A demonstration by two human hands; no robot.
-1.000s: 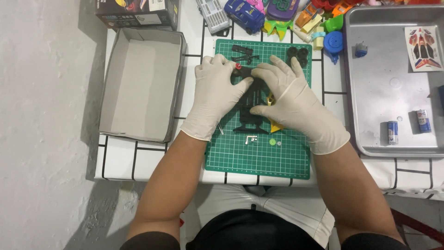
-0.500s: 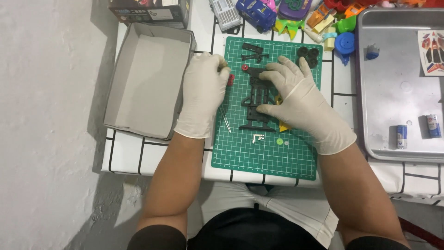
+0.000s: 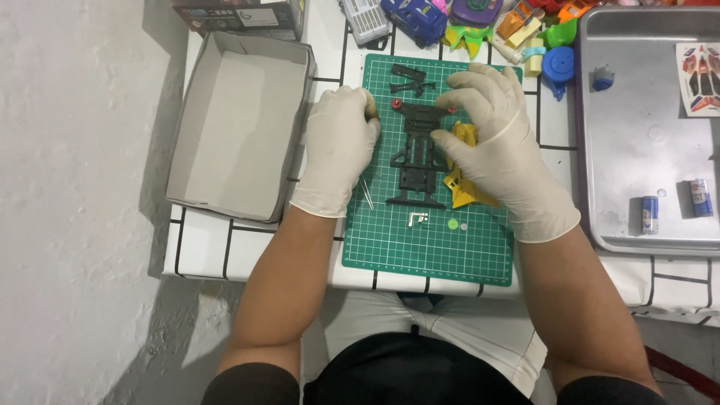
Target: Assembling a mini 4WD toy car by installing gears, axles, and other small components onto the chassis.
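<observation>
while flanking the black chassis (image 3: 417, 154), left hand (image 3: 339, 146) and right hand (image 3: 499, 146), fingers curled, grip unclear.

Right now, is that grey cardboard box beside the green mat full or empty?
Empty: the grey cardboard box lies open, its bare floor fully visible.

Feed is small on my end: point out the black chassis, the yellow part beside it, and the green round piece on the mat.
black chassis (image 3: 417, 154), head view, on its middle frame.
yellow part (image 3: 463, 187), head view, on its lower visible section.
green round piece (image 3: 453, 223), head view, on its centre.
</observation>
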